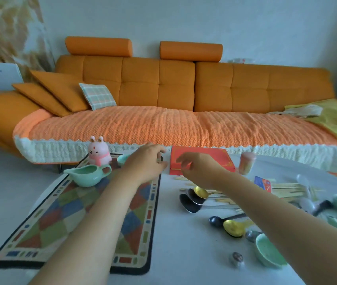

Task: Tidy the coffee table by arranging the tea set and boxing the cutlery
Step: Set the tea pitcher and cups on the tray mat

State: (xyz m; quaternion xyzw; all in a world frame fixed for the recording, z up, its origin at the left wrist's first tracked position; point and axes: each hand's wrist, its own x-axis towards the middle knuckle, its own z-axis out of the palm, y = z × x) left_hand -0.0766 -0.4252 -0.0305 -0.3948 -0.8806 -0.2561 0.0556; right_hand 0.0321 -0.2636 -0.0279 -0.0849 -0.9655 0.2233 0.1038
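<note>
Both hands reach out to the far part of the coffee table [184, 254], and the step in hand looks like the cutlery half of the job: getting at the red box [208, 156].

The right hand [194, 164] hovers just in front of the box's near edge. Its fingers are loosely curled and a little spread, and it holds nothing I can see. The left hand [145, 159] sits just to the left of it, fingers curled in. A small pale shape shows at its fingertips, but the blur is too heavy to tell whether that is pinched or only lies behind.

The spoons [194, 199] and the chopsticks [285, 190] are scattered nearer the person than the right hand, under and to the right of that forearm. A green bowl [268, 251] lies closer still.

Of the tea set, the green pitcher [89, 174] stands on the patterned mat [46, 225] to the left of the left hand. A small green cup [123, 159] sits just beyond that hand's wrist, beside a pink rabbit toy [98, 152].

The next move probably calls for a grip on the box lid's edge, one hand steadying the base, before any cutlery goes in.

The box shows only a gold ornamental border. A blue-and-red packet [263, 184], right of the right forearm, carries print too blurred to read.
</note>
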